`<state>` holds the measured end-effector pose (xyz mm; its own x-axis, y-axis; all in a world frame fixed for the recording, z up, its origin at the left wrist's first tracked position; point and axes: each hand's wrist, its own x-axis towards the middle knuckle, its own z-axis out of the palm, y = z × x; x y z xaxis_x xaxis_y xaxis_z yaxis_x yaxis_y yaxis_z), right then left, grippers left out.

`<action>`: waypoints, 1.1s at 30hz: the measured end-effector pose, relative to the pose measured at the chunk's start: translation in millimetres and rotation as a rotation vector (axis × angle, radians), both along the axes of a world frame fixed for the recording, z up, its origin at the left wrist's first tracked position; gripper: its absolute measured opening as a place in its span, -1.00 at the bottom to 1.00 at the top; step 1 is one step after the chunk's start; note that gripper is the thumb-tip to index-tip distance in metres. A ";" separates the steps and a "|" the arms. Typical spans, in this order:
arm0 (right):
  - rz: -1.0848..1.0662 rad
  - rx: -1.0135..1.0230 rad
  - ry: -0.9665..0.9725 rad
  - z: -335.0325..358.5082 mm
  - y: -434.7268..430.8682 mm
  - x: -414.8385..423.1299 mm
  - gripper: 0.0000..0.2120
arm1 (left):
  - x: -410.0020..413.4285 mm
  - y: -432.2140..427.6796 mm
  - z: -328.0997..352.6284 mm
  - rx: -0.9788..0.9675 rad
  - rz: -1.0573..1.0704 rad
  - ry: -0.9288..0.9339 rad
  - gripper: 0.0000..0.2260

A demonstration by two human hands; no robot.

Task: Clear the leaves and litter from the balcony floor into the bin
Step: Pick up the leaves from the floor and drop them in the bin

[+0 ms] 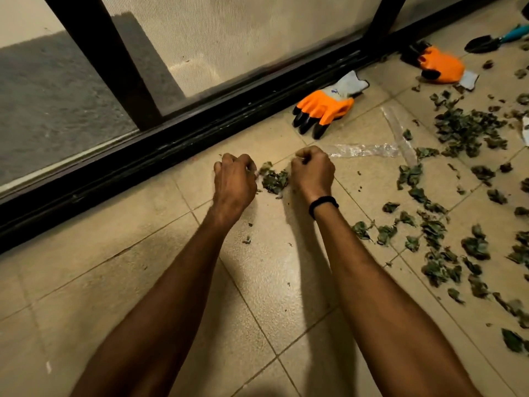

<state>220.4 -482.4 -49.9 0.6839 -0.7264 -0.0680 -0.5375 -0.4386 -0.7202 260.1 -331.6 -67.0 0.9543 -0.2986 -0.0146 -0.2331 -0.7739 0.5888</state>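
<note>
A small clump of dried green leaves (274,179) lies on the beige tiled floor (143,267) between my two hands. My left hand (234,183) sits just left of it with fingers curled at the clump's edge. On the clump's right side, my right hand (313,171) has its fingers curled inward at the leaves. What the fingertips hold is hidden. Many more dried leaves (463,130) are scattered over the tiles to the right. A strip of clear plastic wrap (369,150) lies just beyond my right hand. No bin is in view.
A black sliding-door track (171,144) with mesh screen runs diagonally behind the hands. Two orange work gloves, one near (326,108) and one farther (440,65), lie by the track. A hand trowel (486,43) with a teal handle lies at top right.
</note>
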 end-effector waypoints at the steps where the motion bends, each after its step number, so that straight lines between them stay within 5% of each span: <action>1: -0.059 0.080 -0.027 2.9 -3.0 -1.8 -0.91 | 0.9 3.1 1.5 -0.088 0.010 0.037 -0.94; 4: -0.051 0.141 -0.030 2.6 -10.8 -6.4 -0.83 | 1.8 13.2 12.4 -0.539 0.112 0.341 -0.95; 8: 0.277 -0.008 0.119 -9.6 1.8 -14.1 -0.75 | 8.4 24.2 20.5 -1.076 0.424 0.752 -0.81; 11: 0.323 -0.050 0.142 -15.7 12.3 -24.0 -0.80 | 15.6 28.0 19.4 -1.245 0.590 0.907 -0.67; 15: 0.264 -0.039 0.127 -6.8 14.9 -34.0 -0.96 | 15.9 24.1 22.4 -1.338 0.609 1.064 -0.74; 19: 0.155 0.266 0.055 7.2 9.8 -48.7 -0.89 | 6.1 6.0 30.4 -1.139 0.512 1.000 -0.75; 23: 0.035 0.623 -0.049 34.1 8.9 -67.3 -0.91 | -0.8 -16.1 14.3 -0.277 0.083 0.255 -0.74; 26: -0.041 0.763 -0.110 50.6 11.8 -76.7 -0.91 | -6.4 -28.1 6.5 0.044 -0.126 0.040 -0.64; 30: -0.198 1.000 -0.238 51.4 17.8 -82.5 -0.80 | -11.1 -30.6 1.9 0.120 -0.152 -0.094 -0.77; 33: -0.280 1.254 -0.359 42.4 12.3 -82.0 -0.96 | -12.1 -24.3 5.4 -0.205 0.020 0.052 -0.83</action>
